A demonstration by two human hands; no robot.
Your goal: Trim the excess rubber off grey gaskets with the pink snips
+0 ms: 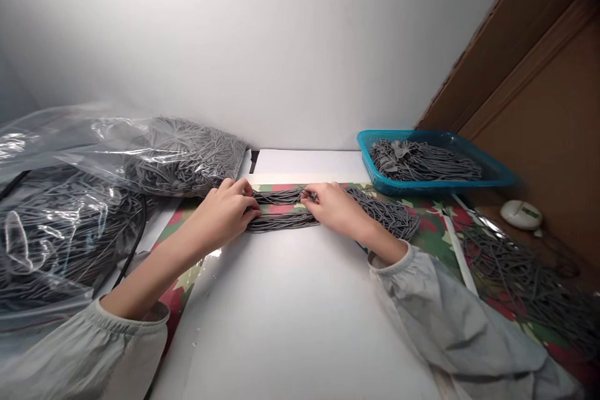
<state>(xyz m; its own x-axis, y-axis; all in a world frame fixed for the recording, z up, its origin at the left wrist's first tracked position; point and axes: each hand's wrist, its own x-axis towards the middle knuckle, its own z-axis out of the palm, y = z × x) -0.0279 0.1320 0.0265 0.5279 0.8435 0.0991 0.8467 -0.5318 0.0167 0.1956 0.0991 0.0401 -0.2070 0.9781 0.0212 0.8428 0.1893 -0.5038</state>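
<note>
Two rows of thin grey cords (284,220) lie stretched sideways between my hands, at the far edge of a white board (290,300). My left hand (229,205) is closed at their left end, with its thumb and fingertips on the cords. At the right end, my right hand (338,207) pinches some cords between thumb and forefinger; its other fingers are hidden behind. More grey cords (391,212) fan out loosely just past my right wrist.
Clear plastic bags of grey cords (187,150) stand on the left. A blue basket (440,186) with cords is at the back right, near a cardboard sheet (539,75). A white computer mouse (521,214) and a loose cord pile (520,275) lie right, partly on camouflage-patterned cloth (434,237).
</note>
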